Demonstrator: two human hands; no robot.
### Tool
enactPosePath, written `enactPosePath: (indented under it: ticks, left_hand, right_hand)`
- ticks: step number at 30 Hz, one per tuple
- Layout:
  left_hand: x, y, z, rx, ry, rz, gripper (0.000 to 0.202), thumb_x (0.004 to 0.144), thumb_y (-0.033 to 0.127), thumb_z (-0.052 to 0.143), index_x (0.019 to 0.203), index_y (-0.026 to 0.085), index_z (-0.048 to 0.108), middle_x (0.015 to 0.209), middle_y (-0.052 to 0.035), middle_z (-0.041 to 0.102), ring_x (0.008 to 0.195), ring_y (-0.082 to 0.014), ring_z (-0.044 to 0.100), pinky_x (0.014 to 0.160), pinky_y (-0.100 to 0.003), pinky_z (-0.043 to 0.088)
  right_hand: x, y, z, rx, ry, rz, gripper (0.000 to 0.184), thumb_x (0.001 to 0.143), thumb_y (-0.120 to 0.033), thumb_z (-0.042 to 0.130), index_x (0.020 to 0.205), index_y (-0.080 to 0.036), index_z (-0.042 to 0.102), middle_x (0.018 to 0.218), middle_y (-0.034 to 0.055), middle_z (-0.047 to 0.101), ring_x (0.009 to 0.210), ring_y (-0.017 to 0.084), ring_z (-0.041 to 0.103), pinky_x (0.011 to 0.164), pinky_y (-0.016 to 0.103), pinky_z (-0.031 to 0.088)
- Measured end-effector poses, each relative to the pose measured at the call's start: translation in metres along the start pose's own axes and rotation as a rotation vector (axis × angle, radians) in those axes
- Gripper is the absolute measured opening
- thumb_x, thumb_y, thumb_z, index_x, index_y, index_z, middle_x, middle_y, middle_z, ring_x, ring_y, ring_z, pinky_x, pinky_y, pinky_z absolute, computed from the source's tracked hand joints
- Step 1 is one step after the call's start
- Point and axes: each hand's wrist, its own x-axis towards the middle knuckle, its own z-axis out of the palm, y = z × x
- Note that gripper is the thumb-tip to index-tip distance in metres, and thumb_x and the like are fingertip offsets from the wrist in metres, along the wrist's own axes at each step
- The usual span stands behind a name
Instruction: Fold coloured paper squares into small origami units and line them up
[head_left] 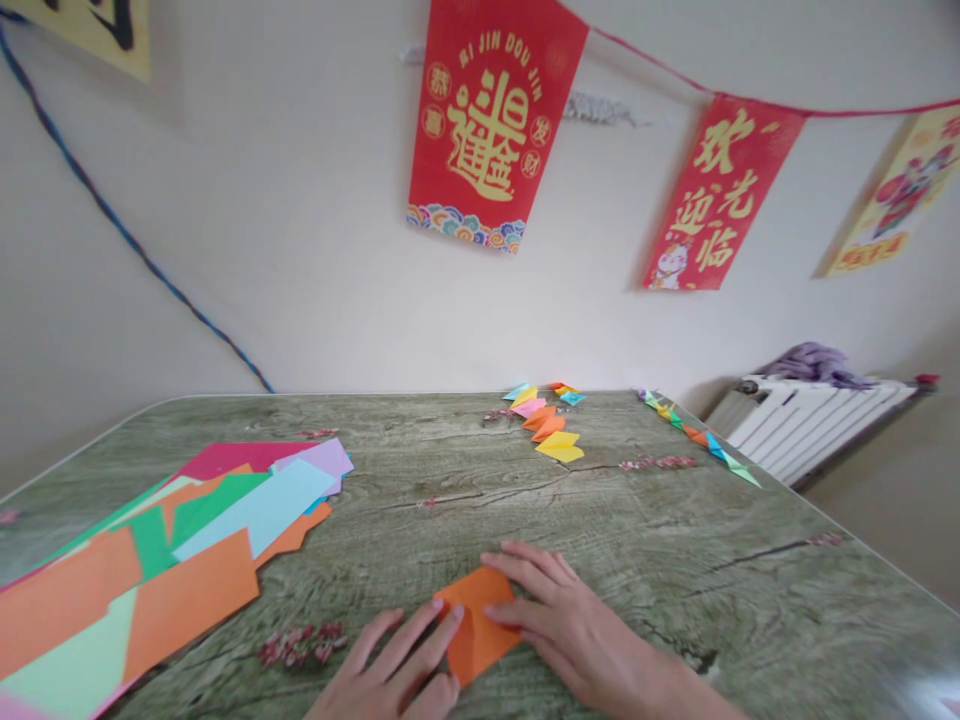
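A small folded orange paper (475, 625) lies on the grey-green wood-grain table (675, 540) near its front edge. My left hand (394, 670) rests flat at the paper's left side, fingers stretched out and fingertips touching its edge. My right hand (570, 620) lies over the paper's right part with fingers spread, pressing it down onto the table. Neither hand has the paper lifted.
A loose pile of coloured paper sheets (172, 550) spreads over the table's left side. Folded paper pieces (547, 420) sit at the far middle, and a chain of folded pieces (701, 440) runs along the far right edge. A white radiator (810, 420) stands beyond.
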Motion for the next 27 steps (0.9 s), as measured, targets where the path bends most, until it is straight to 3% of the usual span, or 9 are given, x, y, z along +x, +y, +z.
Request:
enactPosePath:
  ticks: [4, 9, 14, 16, 19, 22, 27]
  left_hand:
    - [0.012, -0.006, -0.01, 0.015, -0.024, -0.122, 0.025, 0.092, 0.03, 0.052, 0.113, 0.024, 0.064, 0.136, -0.0054, 0.06, 0.122, -0.0233, 0.052, 0.093, -0.033, 0.041]
    - [0.028, 0.007, -0.002, -0.052, 0.049, -0.047, 0.024, 0.096, 0.035, 0.05, 0.108, 0.023, 0.066, 0.119, 0.0001, 0.07, 0.106, -0.0162, 0.059, 0.09, -0.025, 0.041]
    - [0.041, 0.02, 0.009, -0.201, -0.119, -0.211, 0.036, 0.084, 0.053, 0.063, 0.104, 0.022, 0.066, 0.109, -0.0024, 0.071, 0.094, -0.0223, 0.064, 0.084, -0.034, 0.046]
    - [0.043, 0.024, 0.014, -0.212, -0.116, -0.272, 0.031, 0.082, 0.05, 0.066, 0.095, 0.023, 0.065, 0.102, -0.0011, 0.071, 0.089, -0.0225, 0.065, 0.084, -0.036, 0.046]
    - [0.043, 0.03, 0.021, -0.18, -0.004, -0.289, 0.023, 0.086, 0.046, 0.062, 0.085, 0.023, 0.063, 0.093, 0.0005, 0.071, 0.084, -0.0214, 0.064, 0.082, -0.036, 0.045]
    - [0.043, 0.033, 0.024, -0.187, 0.09, -0.293, 0.019, 0.093, 0.032, 0.051, 0.079, 0.023, 0.061, 0.089, 0.0008, 0.07, 0.079, -0.0199, 0.063, 0.078, -0.035, 0.044]
    - [0.042, 0.028, 0.017, -0.31, 0.114, -0.341, 0.035, 0.097, 0.021, 0.036, 0.074, 0.023, 0.062, 0.085, 0.0015, 0.069, 0.075, -0.0171, 0.062, 0.075, -0.033, 0.044]
  right_hand:
    - [-0.001, -0.005, -0.004, 0.006, -0.008, -0.043, 0.036, 0.09, -0.029, 0.059, 0.126, -0.023, 0.059, 0.127, 0.0084, 0.059, 0.118, 0.023, 0.051, 0.104, 0.039, 0.036]
    - [-0.005, -0.001, 0.01, -0.047, 0.012, 0.044, 0.041, 0.08, -0.036, 0.069, 0.12, -0.025, 0.062, 0.12, 0.0068, 0.058, 0.108, 0.025, 0.051, 0.099, 0.039, 0.038]
    - [-0.005, 0.0, 0.016, -0.031, 0.019, 0.089, 0.041, 0.08, -0.035, 0.07, 0.118, -0.026, 0.061, 0.117, 0.0062, 0.058, 0.105, 0.025, 0.051, 0.095, 0.038, 0.039]
    - [-0.005, 0.0, 0.016, -0.027, 0.02, 0.092, 0.041, 0.078, -0.036, 0.072, 0.116, -0.024, 0.062, 0.116, 0.0064, 0.058, 0.105, 0.026, 0.051, 0.094, 0.039, 0.039]
    - [-0.005, 0.0, 0.015, -0.026, 0.023, 0.093, 0.041, 0.076, -0.038, 0.075, 0.113, -0.023, 0.063, 0.114, 0.0062, 0.058, 0.103, 0.025, 0.051, 0.093, 0.038, 0.04]
    - [-0.005, -0.001, 0.014, -0.046, 0.032, 0.074, 0.038, 0.077, -0.04, 0.075, 0.109, -0.023, 0.064, 0.111, 0.0049, 0.059, 0.1, 0.024, 0.052, 0.09, 0.036, 0.041]
    - [-0.005, 0.001, 0.019, -0.206, 0.091, -0.071, 0.008, 0.093, -0.027, 0.057, 0.098, -0.023, 0.063, 0.1, 0.003, 0.062, 0.093, 0.02, 0.053, 0.084, 0.033, 0.039]
